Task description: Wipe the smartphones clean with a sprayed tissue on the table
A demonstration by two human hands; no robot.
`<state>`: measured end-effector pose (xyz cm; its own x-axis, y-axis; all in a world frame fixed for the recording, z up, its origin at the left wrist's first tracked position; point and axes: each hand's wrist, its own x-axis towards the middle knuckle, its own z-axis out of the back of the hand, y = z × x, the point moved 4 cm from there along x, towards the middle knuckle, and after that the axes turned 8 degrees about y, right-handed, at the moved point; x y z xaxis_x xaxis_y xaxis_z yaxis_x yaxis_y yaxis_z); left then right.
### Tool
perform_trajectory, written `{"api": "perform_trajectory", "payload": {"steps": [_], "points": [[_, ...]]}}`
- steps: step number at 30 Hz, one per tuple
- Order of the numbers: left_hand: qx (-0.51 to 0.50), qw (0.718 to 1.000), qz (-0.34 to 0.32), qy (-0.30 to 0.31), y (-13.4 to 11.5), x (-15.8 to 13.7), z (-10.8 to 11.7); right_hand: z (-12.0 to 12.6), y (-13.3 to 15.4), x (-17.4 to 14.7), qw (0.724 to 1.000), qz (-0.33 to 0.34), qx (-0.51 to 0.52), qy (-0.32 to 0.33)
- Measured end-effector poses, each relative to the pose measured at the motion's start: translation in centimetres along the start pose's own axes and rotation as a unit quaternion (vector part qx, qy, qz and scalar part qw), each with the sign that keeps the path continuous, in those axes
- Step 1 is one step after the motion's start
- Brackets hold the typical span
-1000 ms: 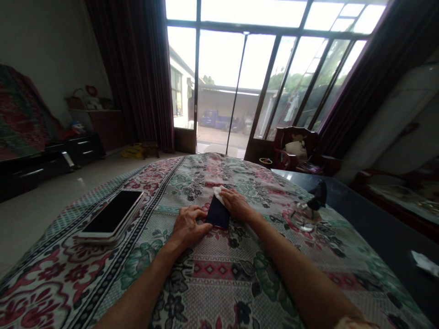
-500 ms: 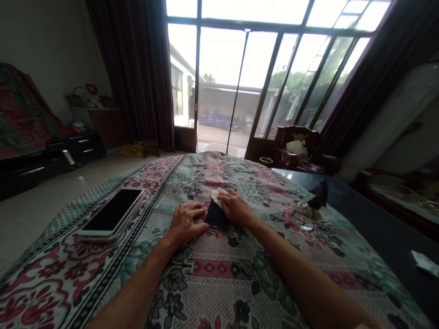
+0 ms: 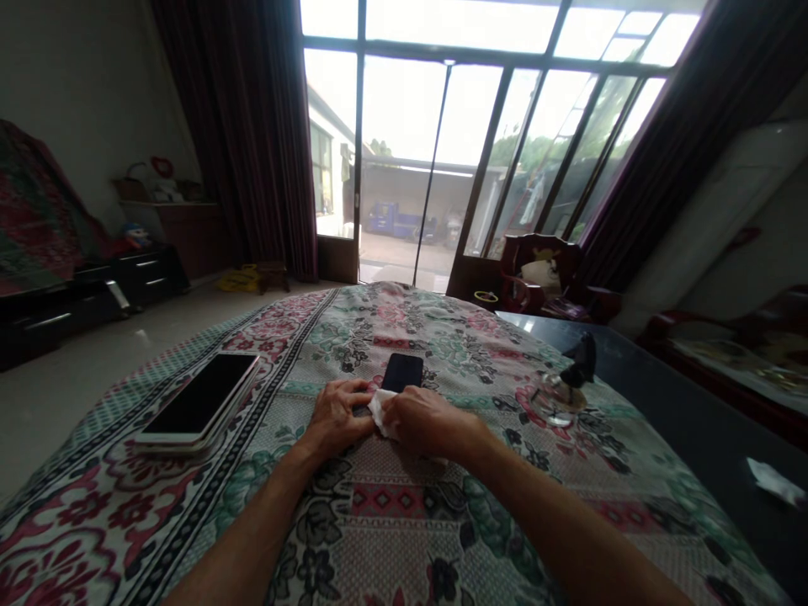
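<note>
A small smartphone (image 3: 404, 370) with a dark screen lies flat on the patterned tablecloth in front of me; its near part is hidden by my hands. My right hand (image 3: 426, 421) is closed on a crumpled white tissue (image 3: 381, 411) and presses it over the near end of the phone. My left hand (image 3: 341, 414) rests on the cloth at the phone's left side, fingers apart, fingertips by its edge and close to the tissue. Whether those fingertips touch the phone is hard to see.
Left of my hands, a larger white-framed device (image 3: 200, 400) lies stacked on another. A clear spray bottle (image 3: 559, 400) with a black head stands to the right. Beyond it is a dark tabletop (image 3: 688, 438) with another white tissue (image 3: 775, 481). The tablecloth (image 3: 404, 505) has some folds.
My right hand has moved the tissue from the phone's far end toward me to its near end. The phone's far part is now uncovered. My left hand stays at its side.
</note>
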<state>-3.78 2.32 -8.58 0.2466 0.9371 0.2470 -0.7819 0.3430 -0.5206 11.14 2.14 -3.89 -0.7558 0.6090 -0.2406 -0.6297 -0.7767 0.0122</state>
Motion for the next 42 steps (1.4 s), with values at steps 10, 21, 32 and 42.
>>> {"api": "perform_trajectory", "payload": {"steps": [10, 21, 32, 42], "points": [[0.005, 0.998, 0.054, 0.037, -0.3, 0.0, 0.1, 0.8, -4.0, 1.0, 0.992, 0.014, 0.026, -0.125], [0.005, 0.998, 0.062, 0.034, -0.7, 0.1, 0.2, -1.2, -8.5, 3.3, 0.972, -0.095, 0.052, -0.209], [-0.013, 0.999, 0.039, 0.033, -0.8, -0.2, 0.8, -1.9, -8.4, 3.2, 0.966, -0.068, 0.084, -0.235], [0.047, 0.995, 0.020, 0.081, -0.7, -0.3, 1.0, -1.6, -6.7, 2.4, 0.949, -0.144, 0.070, -0.272]]}}
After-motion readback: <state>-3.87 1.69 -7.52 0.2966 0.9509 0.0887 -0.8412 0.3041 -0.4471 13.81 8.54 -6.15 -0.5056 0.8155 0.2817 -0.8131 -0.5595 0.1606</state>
